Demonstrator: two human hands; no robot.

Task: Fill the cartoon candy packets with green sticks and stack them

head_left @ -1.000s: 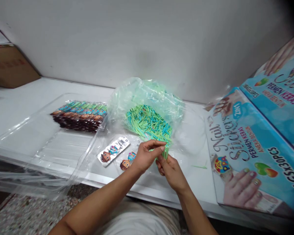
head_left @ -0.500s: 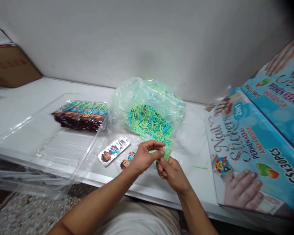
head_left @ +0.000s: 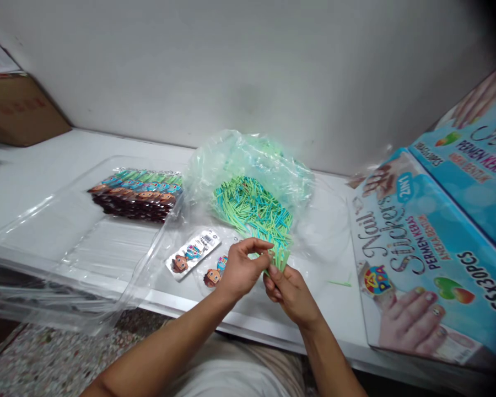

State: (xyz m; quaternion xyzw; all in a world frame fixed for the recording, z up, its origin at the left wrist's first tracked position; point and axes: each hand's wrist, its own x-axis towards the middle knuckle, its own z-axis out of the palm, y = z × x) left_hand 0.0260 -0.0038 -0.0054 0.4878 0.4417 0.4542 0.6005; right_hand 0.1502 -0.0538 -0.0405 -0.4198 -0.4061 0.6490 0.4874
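Observation:
My right hand (head_left: 290, 289) is closed around a small bundle of thin green sticks (head_left: 281, 258), their ends fanned upward past the thumb. My left hand (head_left: 243, 269) meets it from the left, thumb and forefinger pinched at the bundle's edge; a bit of green shows within the loop of its fingers. Just beyond both hands, a heap of green and blue thin sticks (head_left: 252, 204) spills from a clear plastic bag (head_left: 235, 151). Left of my left hand lies a printed sachet (head_left: 192, 255) with a cartoon figure. A second cartoon print (head_left: 215, 270) is partly covered by that hand.
A clear plastic tray (head_left: 82, 248) stands at the left, holding stacked filled sachets (head_left: 136, 196). Big blue printed boxes (head_left: 417, 275) bound the right side. One loose green stick (head_left: 339, 283) lies near them. A brown carton (head_left: 25, 110) sits back left, against the wall.
The stick ends in my right hand have spread farther apart. My left fingertips have shifted slightly left along the bundle; the other things stay put.

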